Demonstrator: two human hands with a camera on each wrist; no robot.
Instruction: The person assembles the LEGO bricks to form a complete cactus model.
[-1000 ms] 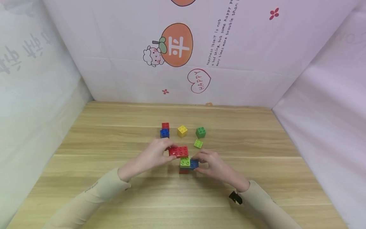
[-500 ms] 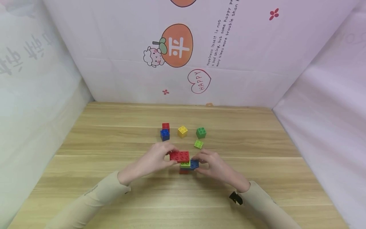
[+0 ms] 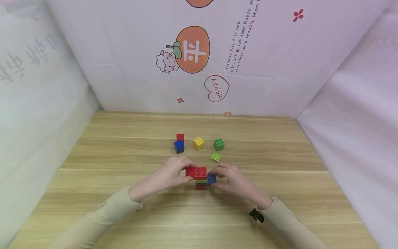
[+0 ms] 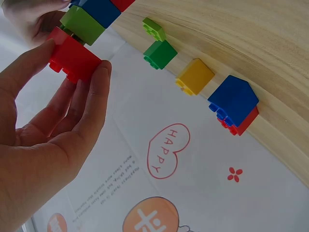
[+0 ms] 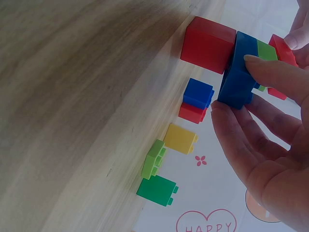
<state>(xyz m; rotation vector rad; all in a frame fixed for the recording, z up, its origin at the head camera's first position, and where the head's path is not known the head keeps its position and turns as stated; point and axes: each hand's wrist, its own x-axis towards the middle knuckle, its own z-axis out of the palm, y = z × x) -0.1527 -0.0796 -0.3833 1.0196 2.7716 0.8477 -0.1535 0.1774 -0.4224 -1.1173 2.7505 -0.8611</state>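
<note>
Head camera: at left, a person's left hand (image 3: 169, 172) pinches a red brick (image 3: 196, 172) between thumb and fingertips, holding it just over a small stack (image 3: 201, 183) near the middle of the wooden table (image 3: 102, 152). A second ago that brick sat higher and further left, with the light green brick beneath it in full view; now it has come down and across so that only a sliver of green (image 3: 201, 180) shows, which suggests it is nearly seated on the stack, though whether the studs have locked cannot be told. The left wrist view shows the same red brick (image 4: 73, 58) clamped between thumb and forefinger, apart from the green brick (image 4: 82, 24) by a narrow gap. At centre the stack rests on a red base block (image 3: 200, 186). To the right, the right hand (image 3: 236, 181) steadies the pile, its fingers curled around the blue brick (image 3: 211, 178), unmoved across the second. Behind the hands, undisturbed, stand a blue-on-red pair (image 3: 179, 143), a yellow brick (image 3: 198, 143), a dark green brick (image 3: 218, 144) and a flat lime piece (image 3: 216, 157). Pale sheets enclose the pale-grained tabletop on three sides, the rear one printed with an orange fruit cartoon (image 3: 192, 49) and a "HAPPY" heart (image 3: 216, 88).
</note>
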